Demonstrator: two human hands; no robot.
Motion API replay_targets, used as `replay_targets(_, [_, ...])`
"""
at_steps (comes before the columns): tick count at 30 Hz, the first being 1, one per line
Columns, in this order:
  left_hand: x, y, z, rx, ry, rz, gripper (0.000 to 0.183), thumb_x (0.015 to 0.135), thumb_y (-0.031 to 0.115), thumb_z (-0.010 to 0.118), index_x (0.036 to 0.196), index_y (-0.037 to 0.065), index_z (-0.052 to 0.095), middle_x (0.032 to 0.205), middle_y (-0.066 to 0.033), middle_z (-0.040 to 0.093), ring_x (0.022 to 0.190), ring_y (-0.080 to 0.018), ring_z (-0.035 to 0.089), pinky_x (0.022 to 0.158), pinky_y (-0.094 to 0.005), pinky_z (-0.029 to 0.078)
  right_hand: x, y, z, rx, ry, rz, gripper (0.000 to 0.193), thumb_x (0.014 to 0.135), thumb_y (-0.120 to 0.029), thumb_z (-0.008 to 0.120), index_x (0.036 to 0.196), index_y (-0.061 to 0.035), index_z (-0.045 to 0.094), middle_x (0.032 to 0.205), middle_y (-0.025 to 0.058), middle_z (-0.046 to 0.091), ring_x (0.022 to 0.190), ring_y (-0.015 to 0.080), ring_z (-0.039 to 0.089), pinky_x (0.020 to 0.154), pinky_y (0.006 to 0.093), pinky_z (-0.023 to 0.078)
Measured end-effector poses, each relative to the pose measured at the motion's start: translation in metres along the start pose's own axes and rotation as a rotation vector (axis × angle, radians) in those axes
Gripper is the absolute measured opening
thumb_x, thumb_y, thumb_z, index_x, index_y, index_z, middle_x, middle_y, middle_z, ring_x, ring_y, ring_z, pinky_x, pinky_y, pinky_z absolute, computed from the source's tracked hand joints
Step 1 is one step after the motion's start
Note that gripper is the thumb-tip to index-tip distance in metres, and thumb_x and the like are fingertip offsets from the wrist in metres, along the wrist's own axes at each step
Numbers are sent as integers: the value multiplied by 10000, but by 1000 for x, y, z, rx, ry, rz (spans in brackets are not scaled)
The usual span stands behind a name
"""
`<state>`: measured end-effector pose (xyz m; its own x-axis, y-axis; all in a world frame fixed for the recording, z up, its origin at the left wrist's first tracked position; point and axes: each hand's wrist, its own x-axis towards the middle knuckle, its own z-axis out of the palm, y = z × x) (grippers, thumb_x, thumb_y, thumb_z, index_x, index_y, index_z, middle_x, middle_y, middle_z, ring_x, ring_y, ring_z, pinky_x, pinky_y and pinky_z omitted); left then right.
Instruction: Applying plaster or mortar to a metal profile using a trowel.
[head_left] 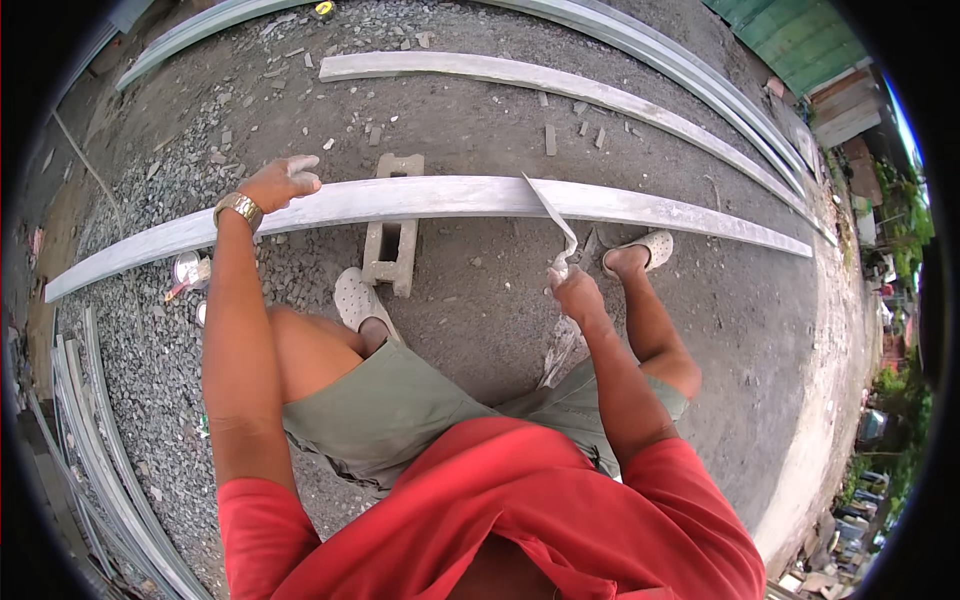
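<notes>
My right hand (578,292) is closed around the handle of a trowel (548,208). Its thin blade, seen nearly edge-on, points away from me across a long whitish beam (430,199). Whether the blade touches the beam I cannot tell. Over the left part of that beam is my left hand (283,184), with a watch (239,208) on its wrist. Its fingers are loosely bent, whitish at the tips, with a gap between them and nothing visible inside. A hollow concrete block (392,258) lies under the beam, between my hands.
Beyond lies another pale beam (480,68), with long metal lengths (660,50) farther off. More metal lengths (95,430) lie at left on gravel (160,370). An opened can (186,268) stands near the beam. A whitish, crumpled-looking thing (562,352) is between my legs.
</notes>
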<state>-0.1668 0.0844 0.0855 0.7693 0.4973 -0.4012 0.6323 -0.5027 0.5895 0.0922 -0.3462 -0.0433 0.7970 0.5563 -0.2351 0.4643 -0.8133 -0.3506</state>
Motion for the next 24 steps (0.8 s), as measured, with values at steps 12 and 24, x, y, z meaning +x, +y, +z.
replay_targets(12, [14,29,3,-21,3,33,698,799,446,624,1390,134,424,1252,-105,575,1087,-220,577,843,-395,505,59,200,23,-230,50,-33,515,877,-453,514,1021,35,592,921,293,631,927,445,605,821,490,465])
replay_targets(24, [3,11,2,-33,36,-29,656,812,396,624,1377,119,439,1180,-93,617,1019,-194,597,801,-359,493,-32,66,-28,-115,-63,125,476,879,-445,524,964,20,586,912,279,639,923,414,619,811,469,486])
